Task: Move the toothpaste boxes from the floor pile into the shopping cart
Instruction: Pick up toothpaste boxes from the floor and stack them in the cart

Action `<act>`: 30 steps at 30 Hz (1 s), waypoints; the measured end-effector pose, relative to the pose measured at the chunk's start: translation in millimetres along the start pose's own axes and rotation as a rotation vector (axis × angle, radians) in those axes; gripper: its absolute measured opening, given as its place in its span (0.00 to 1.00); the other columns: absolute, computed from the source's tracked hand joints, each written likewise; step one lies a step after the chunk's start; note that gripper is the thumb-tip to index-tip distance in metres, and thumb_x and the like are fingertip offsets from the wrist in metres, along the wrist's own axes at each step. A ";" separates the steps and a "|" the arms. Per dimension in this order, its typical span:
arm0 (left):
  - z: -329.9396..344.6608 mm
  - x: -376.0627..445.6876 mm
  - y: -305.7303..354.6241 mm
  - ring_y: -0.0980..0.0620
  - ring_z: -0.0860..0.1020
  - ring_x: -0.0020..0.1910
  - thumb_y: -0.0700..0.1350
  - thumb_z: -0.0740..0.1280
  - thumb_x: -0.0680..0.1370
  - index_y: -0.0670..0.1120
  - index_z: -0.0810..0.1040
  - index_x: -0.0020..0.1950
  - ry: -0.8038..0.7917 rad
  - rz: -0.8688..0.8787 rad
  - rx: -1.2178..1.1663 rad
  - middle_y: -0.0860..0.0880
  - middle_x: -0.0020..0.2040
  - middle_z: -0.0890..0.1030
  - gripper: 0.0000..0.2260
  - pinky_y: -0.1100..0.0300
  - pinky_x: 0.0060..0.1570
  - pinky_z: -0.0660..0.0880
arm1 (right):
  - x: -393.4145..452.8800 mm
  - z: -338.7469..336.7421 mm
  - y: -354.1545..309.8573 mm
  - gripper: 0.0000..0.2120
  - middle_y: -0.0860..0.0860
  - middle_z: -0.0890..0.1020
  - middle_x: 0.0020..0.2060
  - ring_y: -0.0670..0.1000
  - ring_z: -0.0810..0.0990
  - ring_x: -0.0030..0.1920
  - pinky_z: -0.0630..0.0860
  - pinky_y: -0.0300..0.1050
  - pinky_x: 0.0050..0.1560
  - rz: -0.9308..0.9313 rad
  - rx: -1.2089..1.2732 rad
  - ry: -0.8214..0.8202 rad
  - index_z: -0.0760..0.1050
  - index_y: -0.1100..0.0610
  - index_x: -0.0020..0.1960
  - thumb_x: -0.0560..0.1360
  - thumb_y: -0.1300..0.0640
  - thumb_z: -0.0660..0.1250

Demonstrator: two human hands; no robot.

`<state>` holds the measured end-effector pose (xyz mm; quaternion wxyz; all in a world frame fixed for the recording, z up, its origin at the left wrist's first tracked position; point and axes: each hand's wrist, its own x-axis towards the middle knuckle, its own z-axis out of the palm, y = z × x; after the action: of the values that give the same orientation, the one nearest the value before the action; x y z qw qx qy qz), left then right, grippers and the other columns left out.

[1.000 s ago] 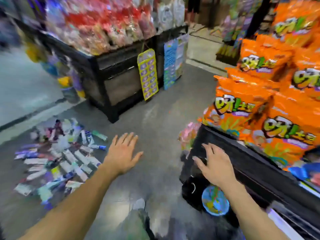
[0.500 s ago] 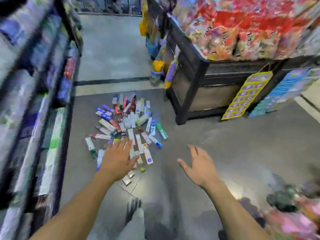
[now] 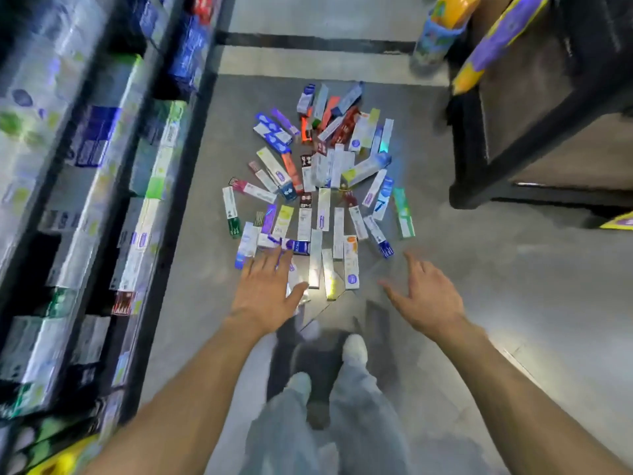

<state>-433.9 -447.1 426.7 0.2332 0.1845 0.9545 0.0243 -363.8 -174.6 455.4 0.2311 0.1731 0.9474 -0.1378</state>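
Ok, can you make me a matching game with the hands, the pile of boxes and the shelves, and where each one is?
Things:
1. left hand
2. right hand
3. pile
4. shelves

Places:
A. along the left side of the aisle
B. spread on the floor in the middle
C. open, over the near left edge of the boxes
D. open, above bare floor just right of the boxes

Pairs: 1-C, 2-D, 3-B, 4-A
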 end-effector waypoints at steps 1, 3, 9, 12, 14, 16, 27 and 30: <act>17.9 19.2 1.9 0.45 0.55 0.80 0.66 0.45 0.80 0.48 0.54 0.82 -0.010 0.005 -0.001 0.47 0.82 0.56 0.35 0.45 0.77 0.54 | 23.4 17.8 3.4 0.37 0.57 0.73 0.69 0.59 0.72 0.68 0.70 0.52 0.66 0.006 0.027 -0.032 0.57 0.55 0.78 0.78 0.33 0.56; 58.6 56.4 4.7 0.45 0.54 0.80 0.64 0.50 0.82 0.47 0.52 0.82 -0.033 0.017 -0.003 0.46 0.82 0.55 0.33 0.46 0.78 0.51 | 68.1 59.7 11.4 0.39 0.56 0.73 0.69 0.60 0.73 0.67 0.72 0.54 0.66 0.003 0.073 -0.079 0.53 0.53 0.80 0.78 0.33 0.58; 221.2 170.2 -6.2 0.44 0.56 0.80 0.64 0.47 0.80 0.44 0.57 0.81 -0.059 0.038 -0.065 0.44 0.81 0.58 0.35 0.45 0.77 0.54 | 189.6 217.3 44.2 0.37 0.58 0.73 0.68 0.63 0.77 0.62 0.76 0.56 0.55 -0.031 0.080 -0.085 0.56 0.55 0.76 0.77 0.33 0.57; 307.9 226.4 -14.8 0.43 0.58 0.79 0.66 0.41 0.76 0.45 0.58 0.81 -0.069 0.099 0.019 0.44 0.81 0.58 0.39 0.44 0.78 0.53 | 246.3 300.4 62.3 0.34 0.56 0.74 0.67 0.61 0.76 0.62 0.75 0.55 0.54 -0.031 0.069 -0.074 0.58 0.56 0.74 0.78 0.35 0.60; 362.1 261.0 -21.7 0.43 0.57 0.80 0.66 0.38 0.76 0.45 0.57 0.81 -0.038 0.162 0.128 0.44 0.81 0.57 0.39 0.44 0.78 0.53 | 282.7 353.3 74.7 0.30 0.56 0.75 0.64 0.61 0.76 0.62 0.74 0.53 0.54 -0.024 0.046 -0.077 0.62 0.56 0.70 0.78 0.36 0.61; 405.2 290.7 -29.4 0.44 0.54 0.80 0.65 0.40 0.78 0.46 0.57 0.81 0.012 0.193 0.173 0.44 0.82 0.56 0.37 0.45 0.78 0.52 | 317.3 396.3 81.8 0.29 0.56 0.75 0.61 0.60 0.76 0.61 0.73 0.52 0.54 -0.016 0.033 -0.060 0.64 0.55 0.68 0.78 0.35 0.61; 463.3 361.1 -30.9 0.48 0.44 0.81 0.66 0.43 0.81 0.48 0.48 0.83 0.129 0.239 0.193 0.47 0.83 0.49 0.35 0.47 0.79 0.44 | 390.9 489.4 88.9 0.43 0.53 0.73 0.65 0.56 0.72 0.65 0.74 0.59 0.63 0.113 0.264 0.130 0.63 0.52 0.72 0.66 0.29 0.70; 462.2 366.7 -33.0 0.47 0.44 0.81 0.65 0.45 0.82 0.48 0.47 0.83 0.135 0.260 0.223 0.47 0.83 0.48 0.34 0.47 0.79 0.43 | 395.8 483.1 81.1 0.45 0.54 0.74 0.62 0.56 0.73 0.64 0.74 0.56 0.63 0.151 0.311 0.094 0.67 0.55 0.69 0.62 0.27 0.69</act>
<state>-537.2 -362.9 -149.1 0.1415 0.3290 0.9328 -0.0394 -473.3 -161.6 -164.6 0.1665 0.2839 0.9087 -0.2567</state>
